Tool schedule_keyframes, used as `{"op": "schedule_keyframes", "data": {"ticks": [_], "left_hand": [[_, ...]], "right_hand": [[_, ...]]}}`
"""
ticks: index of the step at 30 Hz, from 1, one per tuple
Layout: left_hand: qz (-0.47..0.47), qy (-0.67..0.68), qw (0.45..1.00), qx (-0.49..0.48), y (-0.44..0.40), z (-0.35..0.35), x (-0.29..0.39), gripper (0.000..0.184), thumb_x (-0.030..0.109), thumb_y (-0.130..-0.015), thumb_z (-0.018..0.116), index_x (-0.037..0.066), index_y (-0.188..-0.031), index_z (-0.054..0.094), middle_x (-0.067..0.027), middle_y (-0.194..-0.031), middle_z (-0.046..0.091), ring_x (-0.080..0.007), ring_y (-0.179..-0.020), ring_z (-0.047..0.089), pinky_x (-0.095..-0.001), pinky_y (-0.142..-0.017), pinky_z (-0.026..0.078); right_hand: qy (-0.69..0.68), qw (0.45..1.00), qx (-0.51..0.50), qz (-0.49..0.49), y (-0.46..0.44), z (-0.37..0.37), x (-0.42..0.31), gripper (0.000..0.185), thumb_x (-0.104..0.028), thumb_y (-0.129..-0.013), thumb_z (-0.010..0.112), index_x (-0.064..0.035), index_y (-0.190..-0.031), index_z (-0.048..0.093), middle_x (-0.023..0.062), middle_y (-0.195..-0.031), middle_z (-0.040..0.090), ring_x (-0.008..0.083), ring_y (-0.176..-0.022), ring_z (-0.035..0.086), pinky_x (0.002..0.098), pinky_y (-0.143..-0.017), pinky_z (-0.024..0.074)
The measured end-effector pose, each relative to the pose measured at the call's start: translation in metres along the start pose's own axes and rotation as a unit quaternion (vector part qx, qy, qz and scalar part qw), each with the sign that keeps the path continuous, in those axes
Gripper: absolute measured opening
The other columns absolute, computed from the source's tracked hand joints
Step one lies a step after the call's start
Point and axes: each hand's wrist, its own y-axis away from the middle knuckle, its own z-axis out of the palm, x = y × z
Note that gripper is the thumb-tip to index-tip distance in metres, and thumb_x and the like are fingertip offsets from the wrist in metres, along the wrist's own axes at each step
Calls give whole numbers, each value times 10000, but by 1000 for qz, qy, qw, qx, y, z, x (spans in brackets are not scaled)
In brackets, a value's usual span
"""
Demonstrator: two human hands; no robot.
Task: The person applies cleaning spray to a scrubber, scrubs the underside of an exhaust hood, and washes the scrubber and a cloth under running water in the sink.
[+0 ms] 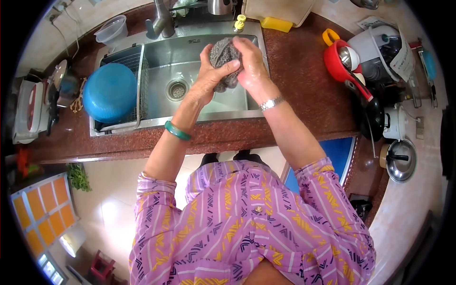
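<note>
Above the right part of the steel sink (159, 57), a bunched grey cloth (222, 54) is squeezed between both hands. My left hand (210, 75) grips it from the left, thumb laid across its front. From the right, my right hand (251, 64) presses around it, wet on the skin. The cloth's lower folds hang below the fingers. A green bangle (177, 131) circles my left wrist, and a metal watch (271, 103) is on my right.
An upturned blue basin (110, 92) rests on a wire rack at the sink's left. The faucet (163, 21) stands behind the sink, near a yellow sponge (276, 24). A red pan (339, 59) and stacked cookware crowd the counter's right side.
</note>
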Motion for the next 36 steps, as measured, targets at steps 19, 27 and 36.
{"op": "schedule_keyframes", "data": {"ticks": [19,27,36], "left_hand": [[-100,-378,901,-188,-6,-40,33,172,114,-657,612,23,-788,548,-94,-667,588,-201,-540,575,-323,-489,454],[73,-573,816,-12,-21,-46,6,309,121,-636,642,49,-929,573,-84,-687,611,-201,-616,603,-335,-531,462],[-176,-255,920,-240,-15,-60,32,302,177,-613,704,34,-850,583,4,-645,504,-84,-557,494,-221,-456,413]], "right_hand": [[769,392,-351,-363,-16,4,-28,204,-53,-623,647,-17,-799,551,81,-671,565,167,-498,529,312,-479,438],[611,665,-353,244,-47,-8,-6,205,-62,-595,662,17,-738,539,63,-597,512,158,-508,518,286,-427,412],[739,428,-376,-361,-22,9,-17,366,-66,-657,605,-77,-1016,535,86,-874,604,262,-788,612,395,-673,459]]}}
